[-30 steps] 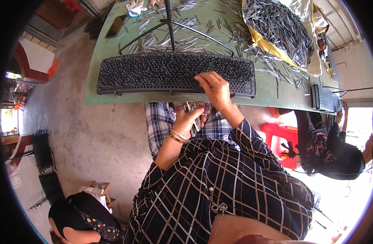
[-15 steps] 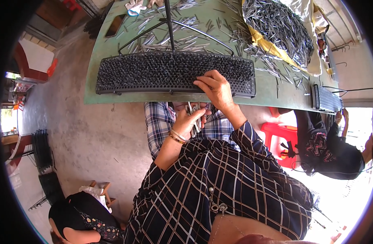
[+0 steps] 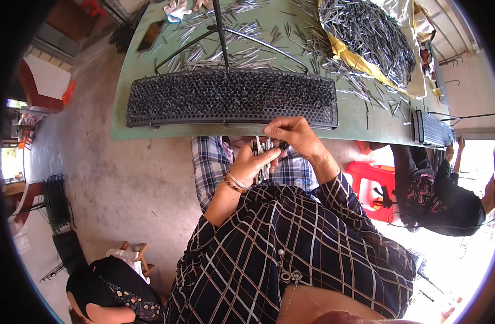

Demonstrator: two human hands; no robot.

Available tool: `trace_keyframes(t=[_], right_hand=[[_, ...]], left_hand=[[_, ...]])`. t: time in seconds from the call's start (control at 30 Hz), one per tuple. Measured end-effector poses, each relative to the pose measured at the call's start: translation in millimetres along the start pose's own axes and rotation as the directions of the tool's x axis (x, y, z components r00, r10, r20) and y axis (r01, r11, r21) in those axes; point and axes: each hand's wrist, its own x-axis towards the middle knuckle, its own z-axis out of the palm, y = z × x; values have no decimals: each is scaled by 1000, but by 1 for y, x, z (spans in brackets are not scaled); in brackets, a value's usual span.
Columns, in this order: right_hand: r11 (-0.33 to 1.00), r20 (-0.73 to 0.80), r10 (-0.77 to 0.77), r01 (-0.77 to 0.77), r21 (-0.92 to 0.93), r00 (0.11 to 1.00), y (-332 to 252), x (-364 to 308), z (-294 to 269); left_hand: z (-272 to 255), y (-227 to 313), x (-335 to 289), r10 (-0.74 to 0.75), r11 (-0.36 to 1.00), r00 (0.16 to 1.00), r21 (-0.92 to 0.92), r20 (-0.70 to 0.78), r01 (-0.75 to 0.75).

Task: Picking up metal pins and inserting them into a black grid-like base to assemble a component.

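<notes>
Silver rods (image 3: 259, 146) fill the curled left hand (image 3: 247, 163); just beside, the right hand (image 3: 300, 139) is loosely pinched, contents unclear. Rack (image 3: 231, 97) lies beyond both. Aligned rods should separate easier.

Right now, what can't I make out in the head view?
- Head view: the middle of the metal strips, hidden by the thumb of the left hand.
- Head view: whether the right hand pinches a strip; too small at the fingertips.
- Head view: each hole's contents in the black rack; too small and crowded.
- Head view: the upright black rod's far end, cut off by the top edge.
</notes>
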Motion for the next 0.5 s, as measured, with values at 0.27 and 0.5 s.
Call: trace_keyframes(t=[0.27, 0.5], right_hand=[[976, -306, -217, 195, -102, 927, -9, 14, -9], [978, -251, -203, 185, -91, 947, -11, 22, -12]], left_hand=[[-2, -10, 6, 20, 991, 999, -134, -41, -25], [-3, -8, 8, 40, 989, 989, -133, -142, -59]])
